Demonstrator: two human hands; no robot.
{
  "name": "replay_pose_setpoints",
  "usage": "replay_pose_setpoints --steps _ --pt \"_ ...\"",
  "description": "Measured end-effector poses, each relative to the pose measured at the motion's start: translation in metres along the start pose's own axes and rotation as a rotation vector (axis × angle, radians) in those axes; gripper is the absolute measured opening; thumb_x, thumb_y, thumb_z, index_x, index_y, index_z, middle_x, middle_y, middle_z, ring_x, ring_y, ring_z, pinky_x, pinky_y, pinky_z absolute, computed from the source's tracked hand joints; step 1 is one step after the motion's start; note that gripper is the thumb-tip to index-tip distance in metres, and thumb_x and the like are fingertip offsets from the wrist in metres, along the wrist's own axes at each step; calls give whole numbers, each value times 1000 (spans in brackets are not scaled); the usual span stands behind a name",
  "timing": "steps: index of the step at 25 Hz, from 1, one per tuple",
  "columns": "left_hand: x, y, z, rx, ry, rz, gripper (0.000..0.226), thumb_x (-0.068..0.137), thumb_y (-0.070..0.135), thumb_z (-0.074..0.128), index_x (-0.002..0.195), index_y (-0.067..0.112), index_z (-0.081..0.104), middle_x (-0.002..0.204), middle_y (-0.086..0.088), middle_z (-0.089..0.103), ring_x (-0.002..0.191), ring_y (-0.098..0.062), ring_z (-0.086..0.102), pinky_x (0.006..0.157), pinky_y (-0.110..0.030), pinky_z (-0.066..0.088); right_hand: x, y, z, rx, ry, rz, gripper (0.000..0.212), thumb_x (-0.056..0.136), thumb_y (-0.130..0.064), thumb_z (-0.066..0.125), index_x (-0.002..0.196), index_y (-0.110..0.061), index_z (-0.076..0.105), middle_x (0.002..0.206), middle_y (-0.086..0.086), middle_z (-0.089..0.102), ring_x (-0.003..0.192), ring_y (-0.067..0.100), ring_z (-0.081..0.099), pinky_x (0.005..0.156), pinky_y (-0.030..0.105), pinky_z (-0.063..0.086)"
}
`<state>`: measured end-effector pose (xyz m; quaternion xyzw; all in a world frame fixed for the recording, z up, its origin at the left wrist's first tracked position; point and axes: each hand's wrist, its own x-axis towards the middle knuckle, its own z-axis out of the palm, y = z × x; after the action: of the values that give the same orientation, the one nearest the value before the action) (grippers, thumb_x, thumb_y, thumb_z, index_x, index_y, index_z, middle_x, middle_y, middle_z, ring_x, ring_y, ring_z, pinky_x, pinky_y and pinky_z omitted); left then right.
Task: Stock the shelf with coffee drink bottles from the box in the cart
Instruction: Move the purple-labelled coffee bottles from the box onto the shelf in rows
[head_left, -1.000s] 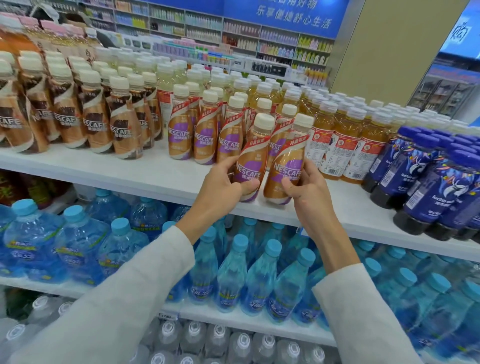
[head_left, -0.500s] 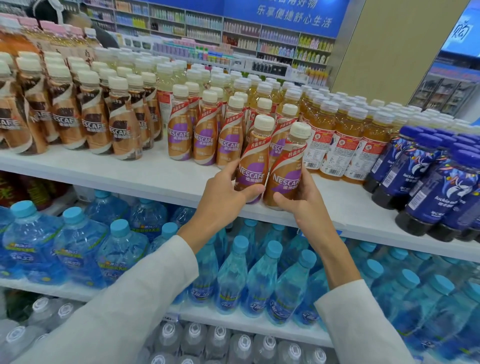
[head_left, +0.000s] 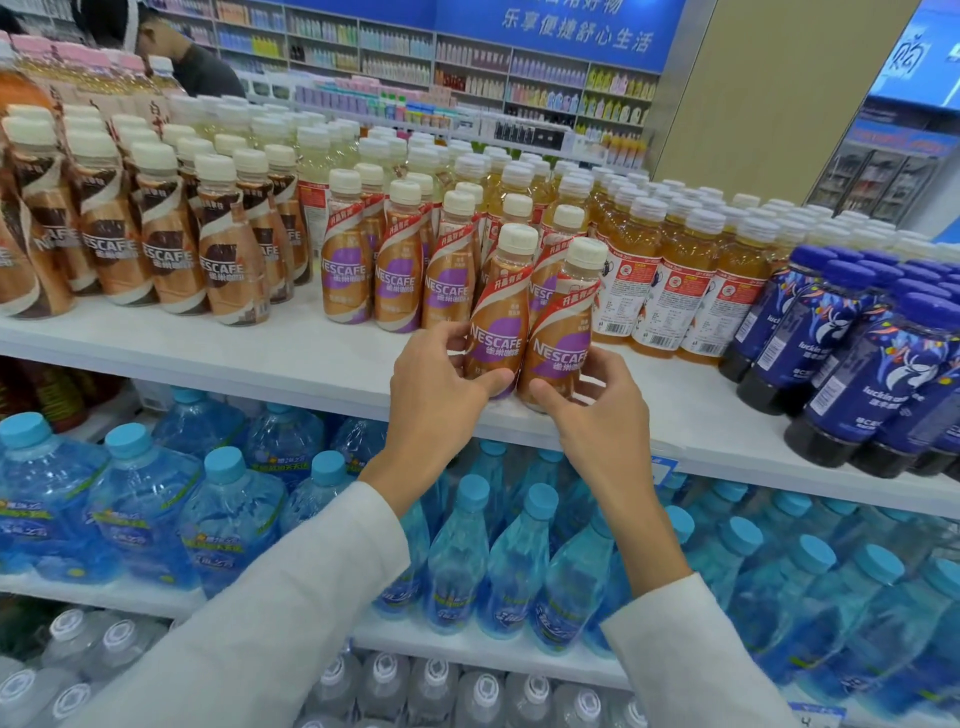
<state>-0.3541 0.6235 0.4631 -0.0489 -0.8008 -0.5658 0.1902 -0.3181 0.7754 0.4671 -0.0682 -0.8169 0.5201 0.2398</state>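
Two Nescafé coffee bottles with cream caps and purple-and-tan labels stand side by side at the front edge of the white shelf (head_left: 291, 358). My left hand (head_left: 436, 384) grips the lower part of the left coffee bottle (head_left: 501, 306). My right hand (head_left: 597, 395) holds the base of the right coffee bottle (head_left: 563, 322). Both lean slightly right and touch each other. Behind them stand rows of the same purple-label coffee bottles (head_left: 397, 270). The box and cart are out of view.
Brown-label Nescafé bottles (head_left: 171, 244) fill the shelf's left, orange tea bottles (head_left: 670, 280) and dark blue Luckin bottles (head_left: 852, 358) the right. Blue water bottles (head_left: 228, 514) fill the shelf below. A person (head_left: 192, 57) stands behind the shelf at far left.
Both hands have set the two bottles down closer together on the shelf's front edge, and the bottles stand more upright than before.
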Motion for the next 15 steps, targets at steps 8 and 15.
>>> replay_pose_setpoints --steps 8,15 --pt "41 -5 30 65 57 -1 60 77 39 87 124 16 59 119 -1 68 105 -16 66 89 -30 56 47 3 17 -18 9 -5 67 82 -25 83 141 -18 51 130 -4 64 111 11 61 81 13 46" --pt "51 -7 40 101 73 -8 52 85 35 80 129 15 59 124 -3 67 110 -18 64 87 -26 50 63 8 24 -49 16 13 67 84 -27 82 142 -17 50 136 1 62 120 16 60 100 33 52"
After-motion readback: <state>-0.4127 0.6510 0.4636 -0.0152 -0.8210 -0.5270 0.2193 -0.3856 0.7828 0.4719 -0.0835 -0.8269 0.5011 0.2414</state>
